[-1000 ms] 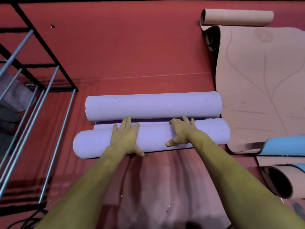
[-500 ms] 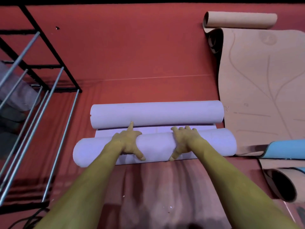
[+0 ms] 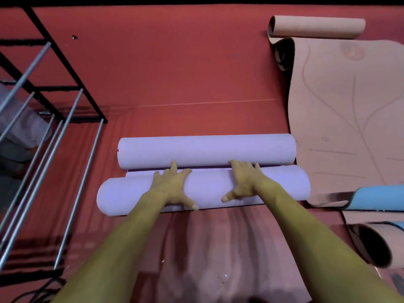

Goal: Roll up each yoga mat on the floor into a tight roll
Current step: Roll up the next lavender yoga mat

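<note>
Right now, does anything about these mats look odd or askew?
Yes. The purple mat is rolled from both ends into two rolls almost meeting, not one. The near roll sits skewed, jutting left past the far roll. Both hands press it.

A black metal rack [image 3: 65, 84] with shiny silver bars [image 3: 72, 178] stands on the red floor [image 3: 175, 73] at the left. Something gray [image 3: 19, 127] lies blurred behind the bars.
</note>
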